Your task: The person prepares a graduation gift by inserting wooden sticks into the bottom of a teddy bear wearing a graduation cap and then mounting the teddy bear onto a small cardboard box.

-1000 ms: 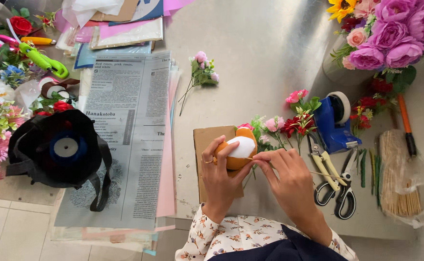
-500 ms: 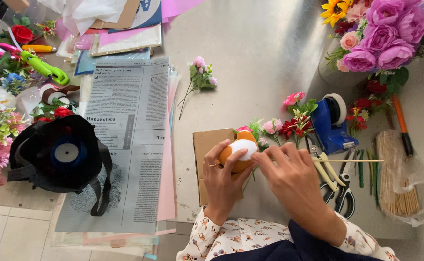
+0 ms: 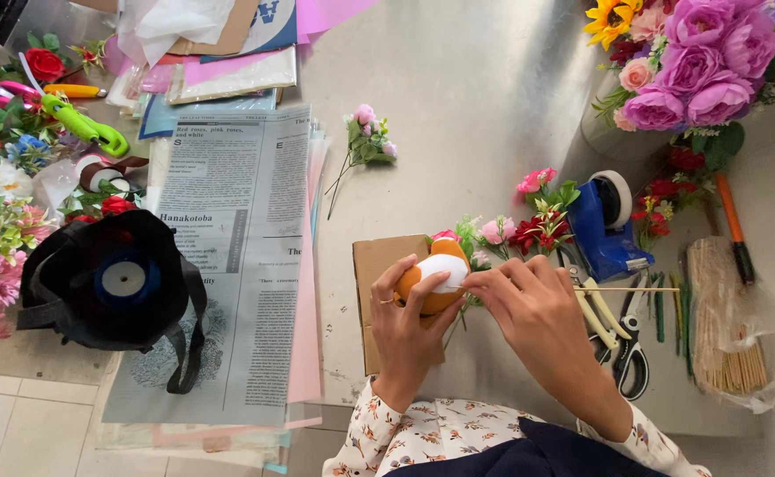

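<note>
The left hand is cupping an orange-and-white figure over the cardboard sheet on the counter, while the right hand, at its 3 o'clock, is pinching a thin wooden skewer between pressed fingers.

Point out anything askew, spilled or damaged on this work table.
Nothing looks spilled or broken. One small flower sprig lies alone on bare metal, apart from the other flowers. The newspaper and pink paper sheets overhang the table's front edge, slightly askew.
</note>
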